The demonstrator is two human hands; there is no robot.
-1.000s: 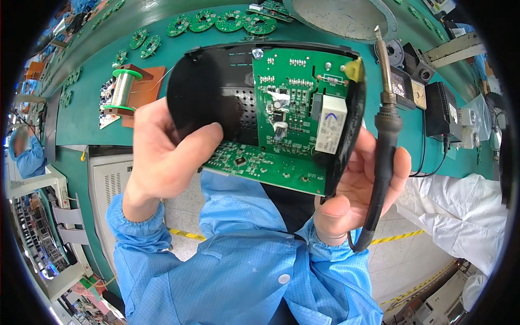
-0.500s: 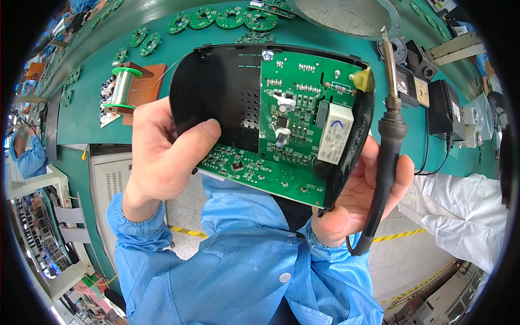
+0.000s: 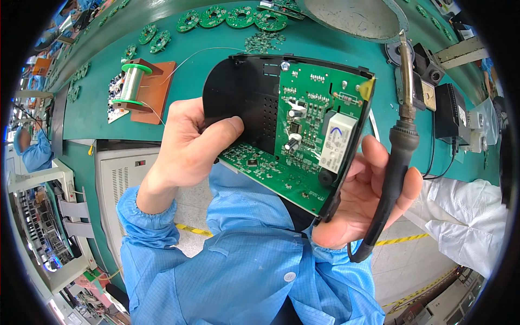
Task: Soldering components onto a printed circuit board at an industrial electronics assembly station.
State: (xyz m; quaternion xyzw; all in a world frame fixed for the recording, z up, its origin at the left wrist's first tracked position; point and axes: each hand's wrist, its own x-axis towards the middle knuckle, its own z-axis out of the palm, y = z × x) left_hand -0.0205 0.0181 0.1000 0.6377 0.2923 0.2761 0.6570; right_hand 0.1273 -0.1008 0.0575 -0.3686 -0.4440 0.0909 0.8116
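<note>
A black plastic housing [image 3: 238, 89] with two green circuit boards is held up above my lap, tilted. The larger board [image 3: 303, 138] carries a white box-shaped relay [image 3: 337, 142], small cylindrical capacitors and a yellow patch at its upper right corner. A second board [image 3: 265, 170] runs along the lower edge. My left hand [image 3: 195, 146] grips the housing's left side, thumb on its inner face and fingers hidden behind. In my right hand [image 3: 346, 222] a soldering iron [image 3: 398, 157] lies across the fingers, tip upward. The same hand's thumb and fingers are at the housing's lower right edge.
A solder wire spool [image 3: 130, 84] stands on a brown stand [image 3: 157, 95] at the left of the green table [image 3: 200, 67]. Several round circuit boards [image 3: 240, 17] line the back. A round metal dish [image 3: 357, 16] and a black power unit [image 3: 450, 111] are at the right, near a white-sleeved arm [image 3: 460, 216].
Both hands and the housing have shifted right in the picture, and the housing has turned a little, with its right side showing narrower. The soldering iron stays in my right hand.
</note>
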